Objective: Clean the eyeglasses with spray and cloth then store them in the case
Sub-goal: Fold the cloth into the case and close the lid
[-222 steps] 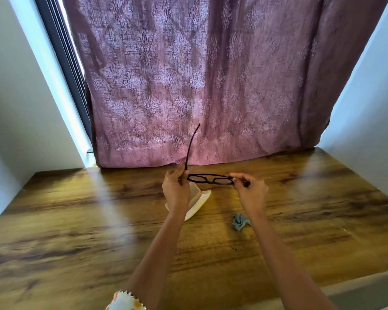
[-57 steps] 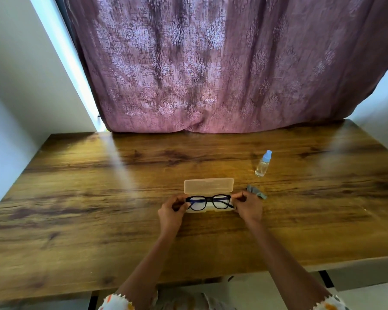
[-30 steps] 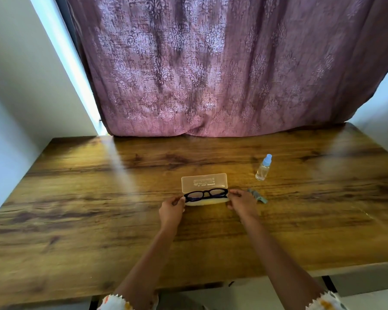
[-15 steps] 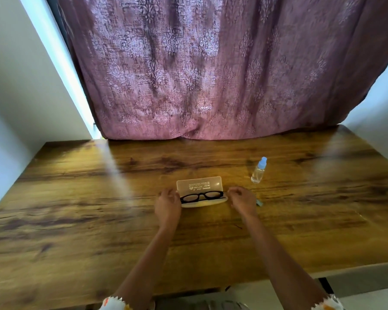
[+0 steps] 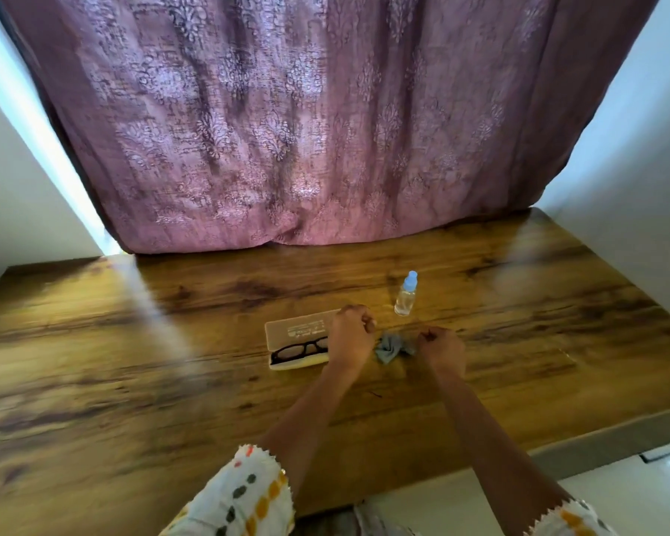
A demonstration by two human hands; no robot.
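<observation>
A wooden table (image 5: 132,381) is being viewed from above, its near edge passing under both forearms, with a mauve curtain (image 5: 287,129) hanging along the far edge beyond the hands. Wide stretches of wood are lying left of the left hand (image 5: 351,338) and right of the right hand (image 5: 441,350). One open case (image 5: 294,332) is being overlapped at its right end by the left hand, with one pair of eyeglasses (image 5: 296,350) inside. One grey cloth (image 5: 389,349) is lying between the hands, and one spray bottle (image 5: 406,295) is standing just beyond them. Both hands are curled; whether anything is being gripped cannot be told.
</observation>
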